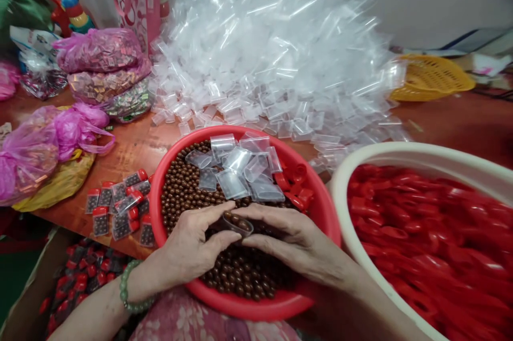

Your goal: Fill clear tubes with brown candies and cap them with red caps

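Here on the left, small filled cases [100, 221] with red caps lie loose on the desk [134, 140], just beside the red tub [159, 234], presumably there to stay within easy reach. Into the middle now: the left hand [190, 239] has thumb and forefinger pinching the near end of a clear case [247, 229], and brown balls show inside its open mouth. It sits low over the brown balls [182, 180] in the tub, likely so any spill drops straight back. Empty clear cases [234, 183] are piled on top of the balls, handy for both sides, with a few red caps [298, 194] at the tub's right. And the right hand [294, 234] closes in from its side, thumb and fingers gripping the case between them, so it seems steadied from both ends.

Around them, from the left again: pink bags [102, 49] crowd the desk, then a big heap of clear cases [276, 63] fills the back, blocking much of the reach beyond the tub. A yellow basket [436, 76] sits past it. Nearer, the white tub [342, 186] of red pieces [436, 245] presses close, leaving the right arm little elbow room. The hands themselves hide part of the balls.
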`<action>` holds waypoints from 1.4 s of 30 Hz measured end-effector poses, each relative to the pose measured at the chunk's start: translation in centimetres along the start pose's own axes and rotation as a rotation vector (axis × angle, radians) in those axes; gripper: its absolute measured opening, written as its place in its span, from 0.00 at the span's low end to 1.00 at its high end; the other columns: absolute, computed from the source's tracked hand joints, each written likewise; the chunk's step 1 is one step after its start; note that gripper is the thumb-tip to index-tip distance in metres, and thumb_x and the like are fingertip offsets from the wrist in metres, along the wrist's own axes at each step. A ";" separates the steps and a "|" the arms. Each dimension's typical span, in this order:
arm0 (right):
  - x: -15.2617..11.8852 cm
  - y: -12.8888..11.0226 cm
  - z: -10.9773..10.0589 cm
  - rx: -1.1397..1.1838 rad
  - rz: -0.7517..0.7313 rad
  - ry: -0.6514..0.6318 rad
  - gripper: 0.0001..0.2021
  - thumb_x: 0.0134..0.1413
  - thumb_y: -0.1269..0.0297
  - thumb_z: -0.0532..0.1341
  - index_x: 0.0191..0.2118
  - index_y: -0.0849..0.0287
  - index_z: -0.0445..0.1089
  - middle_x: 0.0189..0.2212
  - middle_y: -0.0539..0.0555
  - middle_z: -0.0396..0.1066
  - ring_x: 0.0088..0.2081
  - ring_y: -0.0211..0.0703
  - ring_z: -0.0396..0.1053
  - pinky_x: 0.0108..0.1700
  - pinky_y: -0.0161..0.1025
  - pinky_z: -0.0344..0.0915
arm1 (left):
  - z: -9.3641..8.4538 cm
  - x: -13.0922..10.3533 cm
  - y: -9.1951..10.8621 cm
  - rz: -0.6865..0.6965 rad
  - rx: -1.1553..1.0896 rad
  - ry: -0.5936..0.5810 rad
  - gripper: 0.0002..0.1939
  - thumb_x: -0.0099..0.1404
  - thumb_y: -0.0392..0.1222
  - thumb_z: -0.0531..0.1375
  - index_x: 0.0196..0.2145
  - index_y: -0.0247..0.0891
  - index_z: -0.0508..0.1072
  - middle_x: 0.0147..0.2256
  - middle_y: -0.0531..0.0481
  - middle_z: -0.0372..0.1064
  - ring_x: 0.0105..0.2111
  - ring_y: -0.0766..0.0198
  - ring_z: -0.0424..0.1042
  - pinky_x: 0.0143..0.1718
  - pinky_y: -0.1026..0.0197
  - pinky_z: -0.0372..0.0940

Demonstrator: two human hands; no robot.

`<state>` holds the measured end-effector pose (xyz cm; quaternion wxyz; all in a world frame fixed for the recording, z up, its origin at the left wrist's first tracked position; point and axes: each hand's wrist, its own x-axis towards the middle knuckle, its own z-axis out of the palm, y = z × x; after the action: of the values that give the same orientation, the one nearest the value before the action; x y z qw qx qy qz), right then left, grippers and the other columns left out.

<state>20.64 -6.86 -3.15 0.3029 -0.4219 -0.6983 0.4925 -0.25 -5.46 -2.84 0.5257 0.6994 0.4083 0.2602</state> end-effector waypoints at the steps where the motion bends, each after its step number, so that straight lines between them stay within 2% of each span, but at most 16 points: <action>1: -0.1 0.0 0.1 0.007 0.008 0.010 0.13 0.59 0.61 0.63 0.48 0.56 0.76 0.40 0.56 0.79 0.41 0.45 0.77 0.48 0.42 0.73 | 0.0 0.0 0.1 -0.007 -0.012 -0.004 0.21 0.65 0.41 0.62 0.55 0.32 0.74 0.51 0.39 0.76 0.51 0.54 0.76 0.56 0.53 0.68; 6: -0.4 -0.2 0.1 0.040 0.013 0.093 0.14 0.58 0.62 0.64 0.49 0.54 0.71 0.40 0.54 0.78 0.39 0.44 0.77 0.42 0.39 0.74 | -0.1 -0.1 0.8 0.051 0.012 -0.066 0.11 0.68 0.40 0.59 0.44 0.37 0.78 0.42 0.46 0.79 0.42 0.58 0.77 0.47 0.60 0.68; 9: -0.1 -1.0 -0.4 -0.109 -0.090 0.051 0.12 0.59 0.67 0.63 0.48 0.54 0.71 0.39 0.54 0.77 0.40 0.42 0.75 0.42 0.37 0.72 | 0.0 -0.3 1.1 0.045 0.099 -0.051 0.10 0.69 0.39 0.57 0.38 0.33 0.77 0.37 0.44 0.78 0.38 0.58 0.76 0.42 0.60 0.68; 12: 0.3 -1.7 -0.9 -0.231 -0.210 -0.004 0.11 0.60 0.71 0.62 0.48 0.55 0.71 0.36 0.53 0.73 0.38 0.40 0.72 0.41 0.34 0.70 | 0.1 -0.3 1.4 0.048 0.135 -0.070 0.09 0.68 0.38 0.55 0.38 0.33 0.75 0.36 0.44 0.76 0.37 0.58 0.74 0.42 0.59 0.67; 16: 0.6 -1.7 -1.0 -0.259 -0.252 -0.012 0.02 0.60 0.68 0.63 0.38 0.56 0.69 0.32 0.51 0.69 0.34 0.37 0.68 0.35 0.33 0.67 | 0.0 -0.2 1.5 0.045 0.074 -0.073 0.09 0.67 0.38 0.56 0.41 0.35 0.73 0.38 0.46 0.76 0.38 0.61 0.74 0.43 0.61 0.67; 20: 0.4 -0.6 -0.3 -0.176 -0.190 0.045 0.08 0.61 0.65 0.62 0.31 0.56 0.63 0.27 0.48 0.64 0.29 0.36 0.64 0.31 0.32 0.64 | 0.1 -0.3 1.1 0.027 0.048 -0.066 0.09 0.69 0.39 0.55 0.42 0.34 0.73 0.39 0.44 0.76 0.40 0.59 0.74 0.45 0.59 0.66; 24: -0.2 -0.3 0.5 -0.117 -0.081 0.127 0.08 0.60 0.65 0.62 0.33 0.55 0.61 0.27 0.47 0.64 0.28 0.37 0.63 0.30 0.33 0.64 | 0.3 -0.8 1.0 -0.050 -0.071 -0.011 0.10 0.70 0.39 0.54 0.45 0.34 0.71 0.41 0.44 0.75 0.42 0.59 0.74 0.46 0.57 0.67; 26: -0.8 -0.8 0.9 -0.217 -0.080 0.097 0.06 0.59 0.68 0.63 0.35 0.56 0.63 0.30 0.49 0.68 0.31 0.38 0.66 0.34 0.35 0.67 | 0.2 -1.1 1.0 -0.090 -0.224 0.019 0.09 0.71 0.40 0.54 0.47 0.36 0.70 0.42 0.45 0.75 0.43 0.61 0.75 0.47 0.59 0.68; 28: -1.6 -1.2 0.9 -0.396 -0.088 0.068 0.05 0.59 0.71 0.63 0.38 0.56 0.66 0.36 0.52 0.72 0.38 0.42 0.69 0.42 0.39 0.68 | -0.1 -1.4 0.8 -0.086 -0.386 0.025 0.08 0.71 0.41 0.56 0.46 0.38 0.69 0.43 0.46 0.75 0.42 0.63 0.75 0.46 0.61 0.69; 29: -2.1 -1.3 0.8 -0.486 -0.085 0.078 0.05 0.59 0.71 0.63 0.39 0.56 0.67 0.39 0.53 0.73 0.42 0.44 0.69 0.45 0.41 0.68 | -0.2 -1.5 0.7 -0.060 -0.446 0.021 0.07 0.71 0.41 0.57 0.46 0.39 0.69 0.43 0.47 0.75 0.41 0.64 0.75 0.45 0.62 0.69; 31: -3.2 -0.9 0.1 -0.631 -0.069 0.185 0.05 0.62 0.71 0.61 0.42 0.56 0.67 0.42 0.54 0.73 0.45 0.46 0.69 0.49 0.43 0.67 | -0.5 -1.7 0.4 0.011 -0.453 0.003 0.06 0.70 0.40 0.59 0.45 0.41 0.70 0.41 0.49 0.75 0.41 0.65 0.75 0.45 0.65 0.69; 34: -4.6 0.8 -1.7 -0.802 -0.037 0.436 0.02 0.64 0.69 0.59 0.42 0.57 0.67 0.38 0.54 0.74 0.42 0.46 0.69 0.46 0.43 0.67 | -0.8 -1.7 0.3 0.103 -0.301 0.027 0.07 0.69 0.35 0.60 0.44 0.43 0.74 0.40 0.51 0.75 0.42 0.66 0.74 0.46 0.67 0.67; 35: -4.7 1.5 -2.3 -0.871 -0.006 0.484 0.01 0.64 0.68 0.59 0.40 0.57 0.67 0.37 0.55 0.75 0.40 0.47 0.69 0.44 0.44 0.66 | -0.8 -1.6 0.3 0.118 -0.272 0.050 0.08 0.69 0.34 0.60 0.45 0.44 0.74 0.40 0.52 0.75 0.43 0.67 0.74 0.47 0.68 0.67; 38: -4.3 3.1 -3.2 -0.984 0.098 0.512 0.03 0.63 0.66 0.59 0.36 0.57 0.69 0.33 0.57 0.75 0.37 0.52 0.68 0.40 0.46 0.65 | -0.5 -1.4 0.6 0.125 -0.323 0.075 0.08 0.69 0.35 0.60 0.45 0.44 0.74 0.40 0.52 0.75 0.42 0.67 0.74 0.46 0.68 0.68; 42: -3.0 3.8 -2.6 -0.993 0.156 0.490 0.06 0.61 0.67 0.58 0.34 0.57 0.70 0.30 0.58 0.74 0.36 0.54 0.67 0.39 0.48 0.64 | 0.5 -1.1 1.0 0.072 -0.432 0.033 0.05 0.69 0.39 0.60 0.42 0.41 0.73 0.38 0.51 0.73 0.38 0.66 0.75 0.43 0.66 0.69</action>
<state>25.26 -7.80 -5.93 0.1840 -0.6666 -0.7222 0.0128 -0.17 -6.74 -1.97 0.6471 0.5801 0.3265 0.3716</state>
